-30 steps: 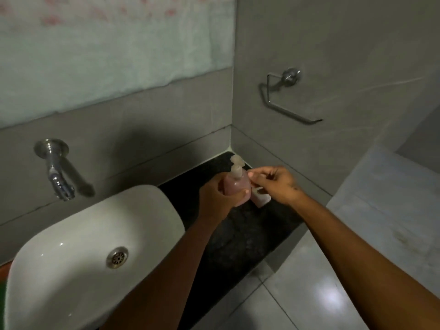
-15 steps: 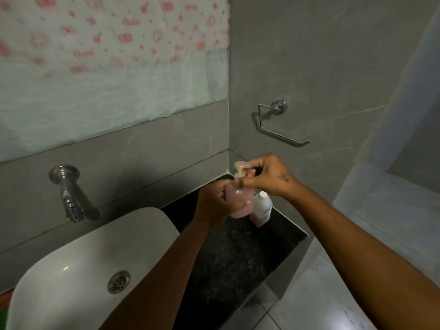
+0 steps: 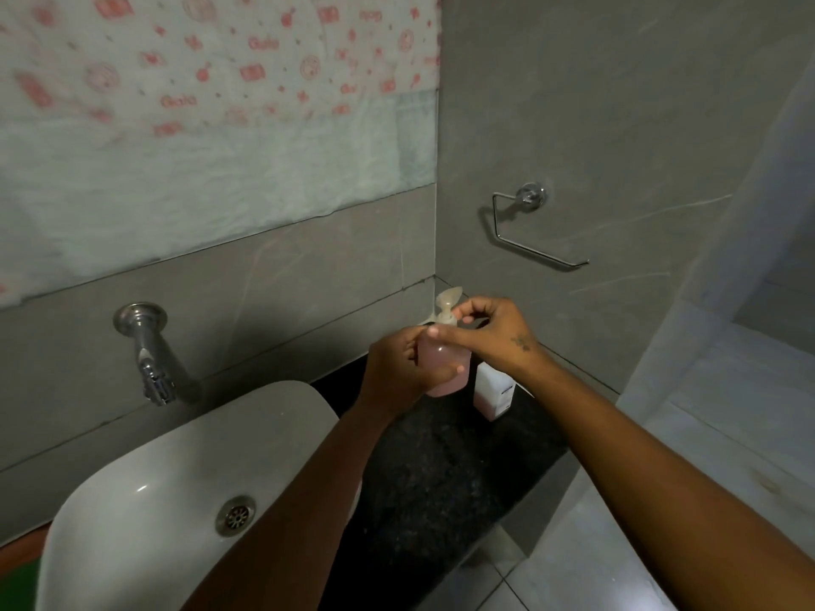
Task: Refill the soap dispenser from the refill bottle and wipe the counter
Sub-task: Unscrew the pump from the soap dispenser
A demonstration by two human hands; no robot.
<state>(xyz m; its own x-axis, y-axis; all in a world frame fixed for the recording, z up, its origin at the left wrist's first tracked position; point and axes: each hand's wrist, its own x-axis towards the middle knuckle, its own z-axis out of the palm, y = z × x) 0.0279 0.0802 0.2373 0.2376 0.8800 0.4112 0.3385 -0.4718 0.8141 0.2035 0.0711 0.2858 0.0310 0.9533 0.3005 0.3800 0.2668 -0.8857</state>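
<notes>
**Both hands on the soap dispenser**

Head view: the left hand (image 3: 403,368) wraps around the pink soap dispenser (image 3: 445,368), held above the black counter (image 3: 441,478). The right hand (image 3: 489,330) pinches its pump collar (image 3: 445,317). The refill bottle (image 3: 494,392) stands just beside it, right of the white sink (image 3: 176,500).

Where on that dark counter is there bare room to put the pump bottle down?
The black counter is bare toward its front edge, between the sink and the floor side. The back corner is crowded: the refill bottle stands there, beside the soap dispenser held in both hands.
</notes>
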